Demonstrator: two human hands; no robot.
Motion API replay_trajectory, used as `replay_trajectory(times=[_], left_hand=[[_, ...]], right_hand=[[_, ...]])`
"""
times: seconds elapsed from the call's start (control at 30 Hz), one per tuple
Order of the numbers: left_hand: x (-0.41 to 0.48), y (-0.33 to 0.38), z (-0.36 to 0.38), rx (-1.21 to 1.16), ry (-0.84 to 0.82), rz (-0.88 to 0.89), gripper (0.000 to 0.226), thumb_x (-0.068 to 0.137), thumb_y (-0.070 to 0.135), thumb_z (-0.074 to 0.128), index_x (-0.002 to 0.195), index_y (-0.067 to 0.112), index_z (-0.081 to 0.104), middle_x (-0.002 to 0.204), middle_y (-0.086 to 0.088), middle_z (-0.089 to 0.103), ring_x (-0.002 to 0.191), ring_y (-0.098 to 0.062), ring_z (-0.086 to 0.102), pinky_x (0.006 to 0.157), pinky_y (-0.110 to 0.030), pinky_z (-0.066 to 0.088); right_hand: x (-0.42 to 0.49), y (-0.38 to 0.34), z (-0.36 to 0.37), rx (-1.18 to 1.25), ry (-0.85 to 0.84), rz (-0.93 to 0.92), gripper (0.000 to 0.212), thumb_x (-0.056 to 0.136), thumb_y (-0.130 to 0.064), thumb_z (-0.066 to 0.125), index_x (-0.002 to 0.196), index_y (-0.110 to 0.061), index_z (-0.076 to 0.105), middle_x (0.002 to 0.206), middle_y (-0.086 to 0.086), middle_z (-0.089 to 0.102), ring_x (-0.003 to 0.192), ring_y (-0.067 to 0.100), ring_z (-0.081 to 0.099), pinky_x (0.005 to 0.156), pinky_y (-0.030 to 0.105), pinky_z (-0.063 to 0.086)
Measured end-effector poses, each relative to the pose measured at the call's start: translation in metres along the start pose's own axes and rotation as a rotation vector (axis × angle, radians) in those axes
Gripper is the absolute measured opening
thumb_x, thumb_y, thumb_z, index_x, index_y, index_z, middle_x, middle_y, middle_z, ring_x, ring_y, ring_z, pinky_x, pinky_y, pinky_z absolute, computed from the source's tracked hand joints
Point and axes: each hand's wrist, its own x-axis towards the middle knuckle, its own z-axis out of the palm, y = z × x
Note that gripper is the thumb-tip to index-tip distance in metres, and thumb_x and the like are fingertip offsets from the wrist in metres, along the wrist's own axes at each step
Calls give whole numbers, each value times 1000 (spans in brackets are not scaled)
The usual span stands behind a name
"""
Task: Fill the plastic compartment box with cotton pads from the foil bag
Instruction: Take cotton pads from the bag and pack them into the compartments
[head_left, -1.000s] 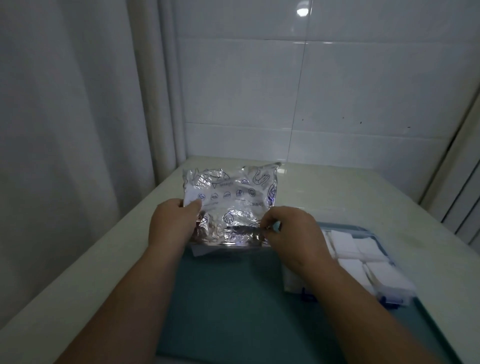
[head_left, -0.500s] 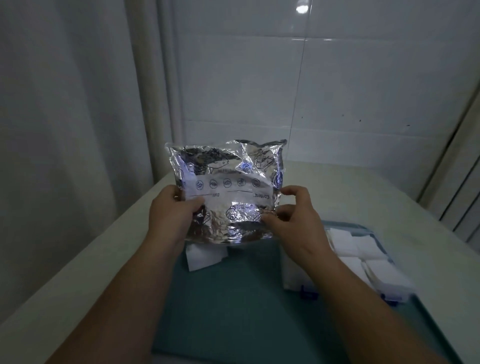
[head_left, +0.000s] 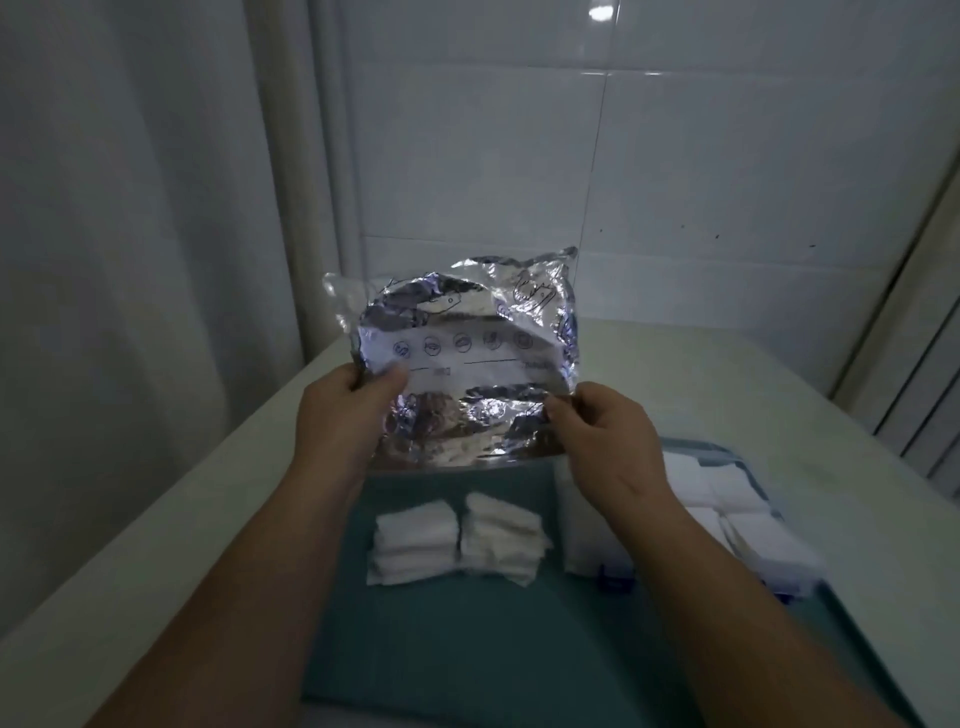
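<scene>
A crinkled silver foil bag (head_left: 462, 364) with a white printed label hangs in the air above the table, its opening facing down. My left hand (head_left: 343, 415) pinches its left edge and my right hand (head_left: 597, 431) pinches its lower right edge. Below the bag, two stacks of white cotton pads (head_left: 457, 540) lie on the teal mat (head_left: 467, 649). The clear plastic compartment box (head_left: 748, 525) sits at the right, partly behind my right forearm, with white pads in its compartments.
The pale table (head_left: 727, 384) runs back to a white tiled wall (head_left: 675, 156). A light curtain (head_left: 130, 260) hangs along the left side. The box has a blue clasp (head_left: 613, 579) on its near side.
Both hands have lifted the foil bag higher off the mat. Cotton pads have dropped out of it and now lie in two stacks on the mat underneath.
</scene>
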Motion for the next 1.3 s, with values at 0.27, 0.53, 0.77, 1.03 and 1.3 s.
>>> replay_trajectory(times=[0.27, 0.53, 0.77, 1.03, 1.3], left_hand=[[7, -7, -3, 10, 4, -93, 16, 68, 7, 72, 82, 15, 76, 82, -9, 76, 85, -33, 72, 85, -54, 56], [11, -13, -3, 44, 62, -136, 32, 66, 18, 75, 97, 20, 71, 89, -3, 75, 82, -28, 72, 82, -53, 58], [10, -14, -2, 70, 101, -166, 41, 53, 21, 73, 94, 22, 68, 90, -6, 74, 81, -30, 71, 81, -54, 57], [17, -23, -9, 311, 190, -69, 21, 64, 7, 66, 75, 24, 60, 77, 0, 68, 77, -25, 67, 74, -42, 54], [10, -19, -10, 573, 22, -55, 9, 72, 13, 64, 67, 10, 70, 80, -9, 71, 82, -31, 65, 76, -37, 52]], right_hand=[[-1, 3, 3, 42, -76, 53, 17, 92, -30, 57, 90, -14, 60, 75, -2, 65, 67, 13, 60, 57, 26, 44], [-6, -1, -2, 144, -107, 125, 46, 90, -30, 64, 125, -33, 35, 91, -1, 64, 70, 6, 60, 52, 14, 41], [-5, -1, -3, 101, -94, 105, 22, 88, -10, 58, 102, -25, 50, 90, -5, 62, 72, 7, 63, 56, 16, 47], [-3, 3, 0, 41, -58, 61, 7, 90, -21, 65, 93, -25, 68, 89, -9, 70, 78, 3, 65, 59, 10, 44], [-4, 2, 2, -248, -279, 79, 28, 92, -30, 61, 119, -27, 66, 121, -4, 65, 104, 14, 60, 92, 29, 49]])
